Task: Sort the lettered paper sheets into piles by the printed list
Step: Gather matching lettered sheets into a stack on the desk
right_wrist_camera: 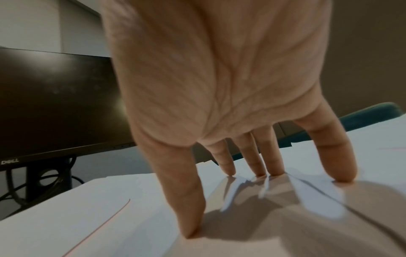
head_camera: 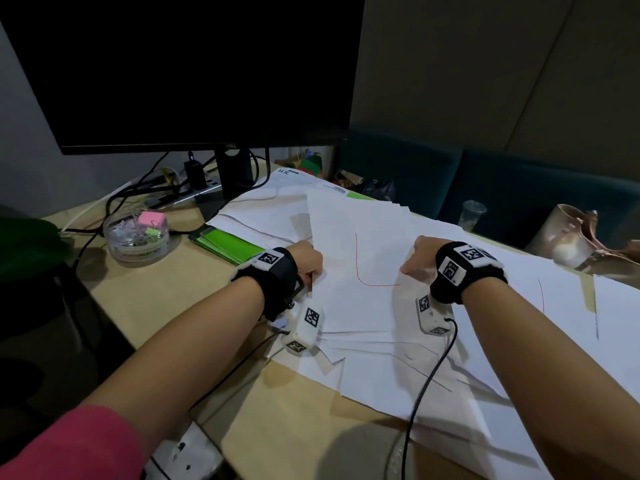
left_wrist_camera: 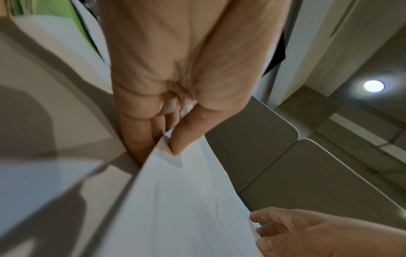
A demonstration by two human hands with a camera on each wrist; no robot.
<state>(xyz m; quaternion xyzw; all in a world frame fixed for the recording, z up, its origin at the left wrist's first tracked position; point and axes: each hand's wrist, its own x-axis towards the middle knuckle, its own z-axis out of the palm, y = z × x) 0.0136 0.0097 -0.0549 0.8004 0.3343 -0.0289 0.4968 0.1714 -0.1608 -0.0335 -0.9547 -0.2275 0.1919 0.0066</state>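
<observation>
Nearest us, loose white sheets (head_camera: 398, 382) lie fanned over the worktop (head_camera: 166, 299), overlapping at odd angles, with a black cable (head_camera: 424, 386) trailing across them from our right wrist band.

Just beyond, we hold the sheet marked with a red L (head_camera: 360, 268) between both hands. Our left hand (head_camera: 308, 259) pinches its left edge: in the left wrist view the thumb lies on top of the paper and the fingers (left_wrist_camera: 140, 139) curl beneath it, so this edge is lifted. Our right hand (head_camera: 420, 254) is spread and uncurled, its fingertips (right_wrist_camera: 344, 175) pressing down on paper at the sheet's right side; it grips nothing. The sheet's long axis runs away from us, and it lies squarely between the hands, the left being the one that actually has hold of it. We judge that any carrying move falls to the left hand, once the right lets go.

Farther off, more white sheets reach towards the monitor (head_camera: 180, 71), one headed "H.R." (head_camera: 283, 172). Green papers (head_camera: 225, 242) lie left of the held sheet, and a clear tub of binder clips (head_camera: 136, 233) sits beyond them. We cannot make out a printed list here.
</observation>
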